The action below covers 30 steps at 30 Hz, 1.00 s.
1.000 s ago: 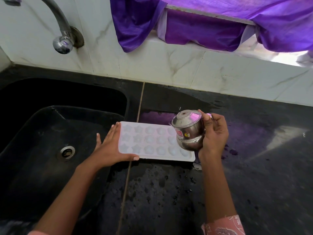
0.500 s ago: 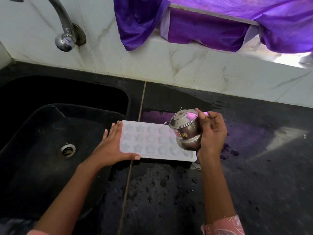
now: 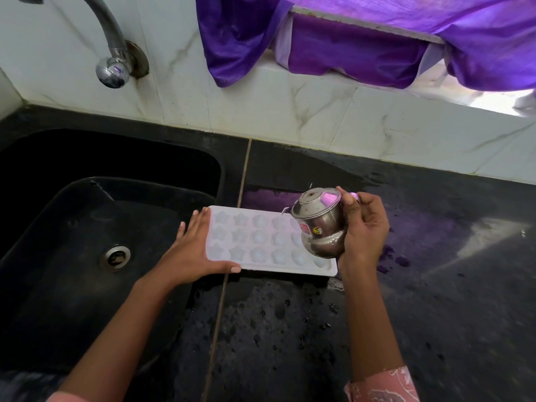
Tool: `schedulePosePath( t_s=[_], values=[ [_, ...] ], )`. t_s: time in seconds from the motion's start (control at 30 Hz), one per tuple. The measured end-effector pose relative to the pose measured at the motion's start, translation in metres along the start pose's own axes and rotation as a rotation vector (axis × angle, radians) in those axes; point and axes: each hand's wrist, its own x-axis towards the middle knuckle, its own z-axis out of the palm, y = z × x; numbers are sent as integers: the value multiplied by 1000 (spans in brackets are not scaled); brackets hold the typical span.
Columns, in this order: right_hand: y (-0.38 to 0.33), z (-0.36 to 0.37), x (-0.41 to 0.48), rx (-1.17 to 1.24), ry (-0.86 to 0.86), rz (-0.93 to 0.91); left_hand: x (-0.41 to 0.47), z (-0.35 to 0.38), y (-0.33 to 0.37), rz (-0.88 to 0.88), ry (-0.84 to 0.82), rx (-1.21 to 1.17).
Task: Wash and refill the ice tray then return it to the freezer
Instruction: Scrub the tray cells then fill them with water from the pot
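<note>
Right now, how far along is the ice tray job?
Washing looks done: the ice tray lies on the wet counter. In hand: the right hand tilts a steel pot over it, the left hand steadies its end. Remaining: finish filling, then freezer.

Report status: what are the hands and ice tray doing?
Left hand flat against end of ice tray. Right hand grips steel pot, tipped over tray. Nothing blocking.

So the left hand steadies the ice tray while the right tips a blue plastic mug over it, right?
No: the right hand holds a steel pot, not a plastic mug. The head view shows it tilted over the ice tray, left hand steadying.
</note>
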Motion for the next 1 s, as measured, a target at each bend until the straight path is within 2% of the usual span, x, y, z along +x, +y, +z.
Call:
schedulePosePath(
  t_s=[0.2, 1.0],
  values=[
    [-3, 4, -3, 177, 0, 31, 0, 0, -1, 1, -3, -10],
    [-7, 26, -10, 107, -151, -22, -1, 2, 0, -7, 17, 8]
  ],
)
